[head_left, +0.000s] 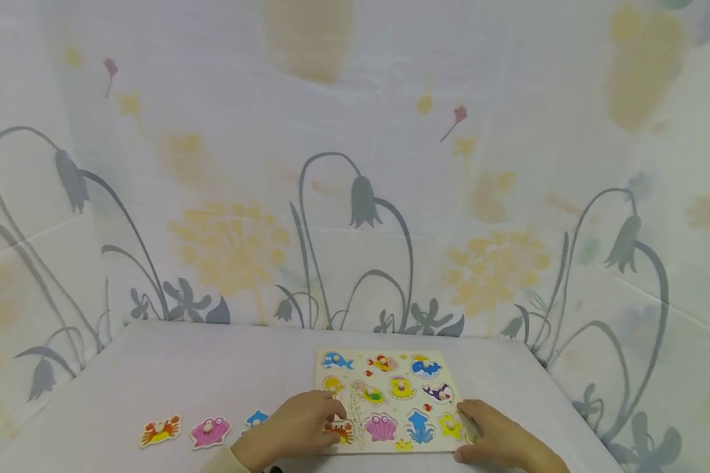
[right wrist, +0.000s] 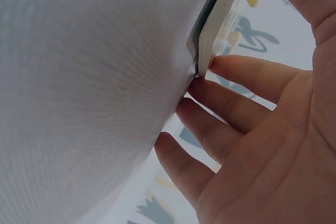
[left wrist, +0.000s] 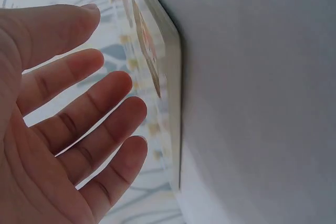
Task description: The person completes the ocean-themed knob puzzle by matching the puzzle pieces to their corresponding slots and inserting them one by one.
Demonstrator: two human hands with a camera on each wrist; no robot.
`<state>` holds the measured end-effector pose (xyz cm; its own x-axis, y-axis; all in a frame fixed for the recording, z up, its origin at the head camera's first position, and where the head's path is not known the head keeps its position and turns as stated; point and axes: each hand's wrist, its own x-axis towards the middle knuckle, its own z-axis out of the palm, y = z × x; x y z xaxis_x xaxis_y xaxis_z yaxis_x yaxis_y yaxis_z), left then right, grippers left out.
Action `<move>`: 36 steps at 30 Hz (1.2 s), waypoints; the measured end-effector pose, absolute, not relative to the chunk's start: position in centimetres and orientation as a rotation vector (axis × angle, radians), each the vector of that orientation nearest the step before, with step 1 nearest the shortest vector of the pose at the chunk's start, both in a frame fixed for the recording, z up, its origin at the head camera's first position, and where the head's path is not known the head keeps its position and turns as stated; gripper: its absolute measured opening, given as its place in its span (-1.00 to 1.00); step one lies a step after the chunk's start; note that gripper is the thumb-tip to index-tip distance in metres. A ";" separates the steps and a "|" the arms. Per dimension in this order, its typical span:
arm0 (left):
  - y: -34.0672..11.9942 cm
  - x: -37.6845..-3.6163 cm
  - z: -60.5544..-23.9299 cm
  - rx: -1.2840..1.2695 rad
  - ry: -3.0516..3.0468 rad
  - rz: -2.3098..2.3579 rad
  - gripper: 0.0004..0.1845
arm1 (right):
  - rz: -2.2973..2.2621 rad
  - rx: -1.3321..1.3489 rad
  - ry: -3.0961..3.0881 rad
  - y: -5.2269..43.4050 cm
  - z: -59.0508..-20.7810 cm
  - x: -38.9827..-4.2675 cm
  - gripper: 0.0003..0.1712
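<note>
Flower-printed fabric (head_left: pixel 355 125) stands at the white surface's (head_left: pixel 260 374) 12 o'clock. On it lies a puzzle board (head_left: pixel 400 406): left hand (head_left: pixel 304 422) at its 8, fingers spread, grasping nothing; right hand (head_left: pixel 499 437) at its 4, fingers extended, touching the edge.

Head view looks forward and down; near, low wrist views share its puzzle board (head_left: pixel 403 408).

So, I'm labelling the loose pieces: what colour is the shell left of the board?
The loose shell is pink, clearest in the head view.
</note>
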<state>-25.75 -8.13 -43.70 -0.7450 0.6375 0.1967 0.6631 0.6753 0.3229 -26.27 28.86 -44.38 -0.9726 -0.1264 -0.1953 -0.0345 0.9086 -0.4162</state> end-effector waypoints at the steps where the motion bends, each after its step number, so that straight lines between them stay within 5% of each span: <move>1: -8.6 -25.7 -43.7 -1.084 -2.815 -0.581 -0.78 | -0.619 -0.107 2.849 28.9 -44.4 -26.3 0.11; 36: -18.9 -25.6 -43.5 -0.779 -2.983 -0.700 -0.77 | -0.651 -0.192 2.862 29.2 -44.5 -26.2 0.09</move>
<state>-25.62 -18.85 -43.49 -0.8784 0.4692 0.0907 0.4605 0.7805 0.4229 -26.17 29.21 -44.49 -0.9715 -0.1700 -0.1653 -0.0819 0.8946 -0.4392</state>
